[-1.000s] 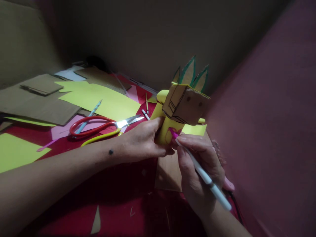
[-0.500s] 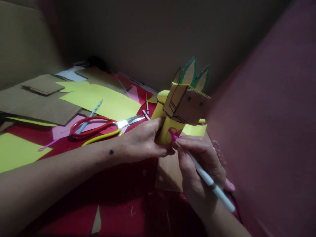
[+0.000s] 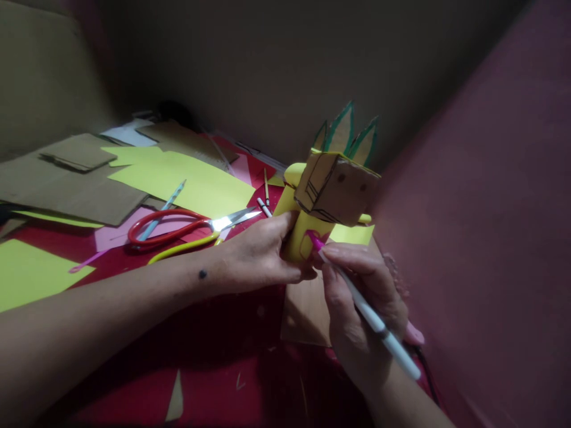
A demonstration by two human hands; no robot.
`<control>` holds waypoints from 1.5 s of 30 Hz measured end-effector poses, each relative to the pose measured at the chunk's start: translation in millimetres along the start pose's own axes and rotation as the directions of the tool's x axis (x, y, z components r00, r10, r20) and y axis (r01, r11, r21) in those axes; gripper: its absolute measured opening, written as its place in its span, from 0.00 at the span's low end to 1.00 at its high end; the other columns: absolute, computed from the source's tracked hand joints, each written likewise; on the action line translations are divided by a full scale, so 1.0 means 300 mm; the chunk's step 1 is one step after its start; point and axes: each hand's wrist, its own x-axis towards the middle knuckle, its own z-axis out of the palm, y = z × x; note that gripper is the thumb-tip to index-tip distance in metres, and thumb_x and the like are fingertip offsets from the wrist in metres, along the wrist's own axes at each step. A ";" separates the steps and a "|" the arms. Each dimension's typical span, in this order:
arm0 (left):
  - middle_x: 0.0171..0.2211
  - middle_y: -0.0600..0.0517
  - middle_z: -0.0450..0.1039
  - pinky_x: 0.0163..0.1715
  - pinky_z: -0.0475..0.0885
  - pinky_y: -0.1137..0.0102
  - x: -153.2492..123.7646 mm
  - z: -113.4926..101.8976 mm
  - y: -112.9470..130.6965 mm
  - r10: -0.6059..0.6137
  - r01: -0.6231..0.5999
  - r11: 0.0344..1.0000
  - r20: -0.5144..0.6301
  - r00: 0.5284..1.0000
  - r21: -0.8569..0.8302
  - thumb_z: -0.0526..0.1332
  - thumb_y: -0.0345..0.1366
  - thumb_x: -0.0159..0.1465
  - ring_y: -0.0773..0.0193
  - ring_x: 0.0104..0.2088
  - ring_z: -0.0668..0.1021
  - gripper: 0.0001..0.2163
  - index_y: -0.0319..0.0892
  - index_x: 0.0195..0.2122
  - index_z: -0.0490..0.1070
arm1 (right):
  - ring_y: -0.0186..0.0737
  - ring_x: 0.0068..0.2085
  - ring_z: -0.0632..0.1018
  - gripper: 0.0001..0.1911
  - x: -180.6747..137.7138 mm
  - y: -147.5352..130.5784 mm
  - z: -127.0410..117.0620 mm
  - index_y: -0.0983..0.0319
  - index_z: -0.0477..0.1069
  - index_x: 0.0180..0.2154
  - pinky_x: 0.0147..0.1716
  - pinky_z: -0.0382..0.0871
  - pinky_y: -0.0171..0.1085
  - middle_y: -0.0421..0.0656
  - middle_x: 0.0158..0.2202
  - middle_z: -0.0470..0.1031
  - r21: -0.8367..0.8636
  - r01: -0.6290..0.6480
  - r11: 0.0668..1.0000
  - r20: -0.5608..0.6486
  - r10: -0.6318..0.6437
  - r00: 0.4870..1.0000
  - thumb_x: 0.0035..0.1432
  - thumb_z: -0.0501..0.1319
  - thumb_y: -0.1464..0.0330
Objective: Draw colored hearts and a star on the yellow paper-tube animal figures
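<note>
A paper figure (image 3: 332,187) stands upright on a piece of cardboard (image 3: 306,312): a yellow tube body, a brown cardboard box head with two dots, and green-edged pointed leaves on top. My left hand (image 3: 261,252) is closed around the lower part of the yellow tube. My right hand (image 3: 361,303) grips a white pen with a pink tip (image 3: 368,315); the tip touches a pink mark on the front of the tube.
Red-handled scissors (image 3: 178,229) lie on the red surface to the left, with a pale blue pen (image 3: 163,208) beside them. Yellow paper sheets (image 3: 182,181) and brown cardboard pieces (image 3: 66,184) cover the back left. A wall rises close on the right.
The pen tip has shifted slightly over the pink mark on the tube. My left hand and the figure have stayed in place.
</note>
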 end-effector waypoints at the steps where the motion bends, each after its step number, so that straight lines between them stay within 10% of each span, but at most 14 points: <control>1: 0.34 0.54 0.70 0.31 0.71 0.70 0.000 0.000 -0.001 0.003 -0.003 1.000 0.004 1.000 0.001 0.69 0.35 0.59 0.64 0.34 0.74 0.14 0.40 0.42 0.67 | 0.39 0.45 0.81 0.14 0.000 0.000 -0.001 0.55 0.76 0.46 0.46 0.77 0.42 0.39 0.43 0.81 -0.003 0.001 1.000 0.004 -0.001 1.000 0.62 0.63 0.77; 45: 0.37 0.53 0.78 0.36 0.76 0.70 0.000 0.007 0.020 -0.077 0.076 0.993 -0.012 0.997 -0.092 0.70 0.31 0.58 0.62 0.38 0.80 0.13 0.39 0.43 0.71 | 0.36 0.42 0.79 0.13 -0.009 0.000 0.004 0.56 0.76 0.44 0.45 0.73 0.39 0.37 0.40 0.79 0.042 -0.029 0.999 -0.060 0.031 0.998 0.63 0.61 0.77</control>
